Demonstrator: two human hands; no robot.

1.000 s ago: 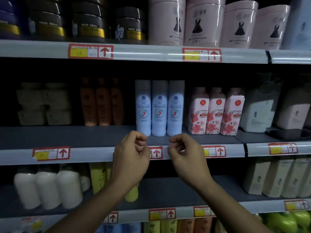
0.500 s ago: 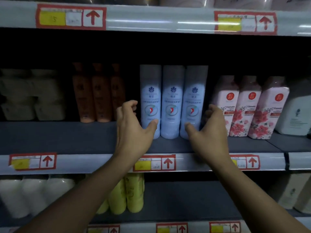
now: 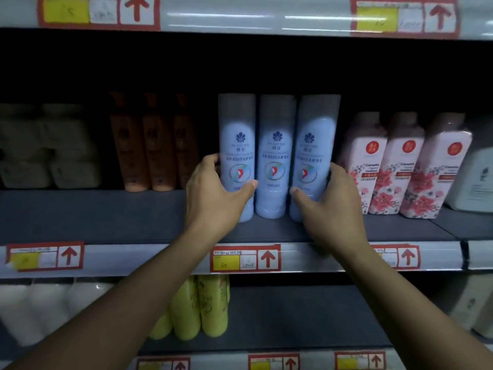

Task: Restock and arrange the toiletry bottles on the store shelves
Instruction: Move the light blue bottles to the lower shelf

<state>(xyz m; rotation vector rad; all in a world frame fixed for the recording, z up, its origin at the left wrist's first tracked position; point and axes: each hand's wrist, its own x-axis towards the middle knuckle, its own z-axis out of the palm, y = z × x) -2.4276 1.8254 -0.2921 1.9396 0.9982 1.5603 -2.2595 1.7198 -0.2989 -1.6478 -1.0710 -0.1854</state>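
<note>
Three pale blue bottles stand upright side by side on the middle shelf (image 3: 106,217). My left hand (image 3: 213,193) grips the left blue bottle (image 3: 236,145), thumb across its front and fingers behind its left side. My right hand (image 3: 330,201) grips the right blue bottle (image 3: 314,145), thumb on its lower front and fingers round its right side. The middle blue bottle (image 3: 276,156) stands between them, untouched.
Orange bottles (image 3: 149,145) stand left of the blue ones, with pale packs (image 3: 42,148) farther left. Pink flowered bottles (image 3: 400,169) stand to the right, then a white container (image 3: 477,177). Yellow-green bottles (image 3: 200,308) and white bottles (image 3: 40,308) sit on the shelf below.
Both hands rose from the shelf's front rail to the blue bottles and closed round the two outer ones. The view has drawn closer to the shelf.
</note>
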